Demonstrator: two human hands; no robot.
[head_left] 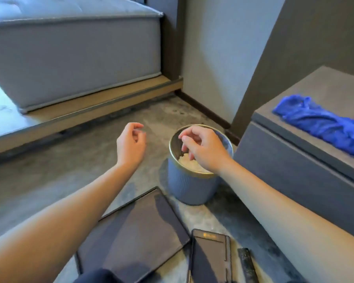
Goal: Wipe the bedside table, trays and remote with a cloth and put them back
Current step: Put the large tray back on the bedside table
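Note:
A blue cloth lies crumpled on top of the grey bedside table at the right. On the carpet near me lie a large dark tray, a smaller dark tray and a black remote. My left hand hovers over the floor, fingers loosely curled, holding nothing. My right hand hangs over the mouth of a small blue ribbed bin, fingers pointing down and apart, with nothing visibly held. White crumpled paper lies inside the bin.
A bed with a grey mattress on a wooden platform fills the upper left. A wall with a dark skirting board runs behind the bin. Grey carpet covers the floor between the bed and the bedside table.

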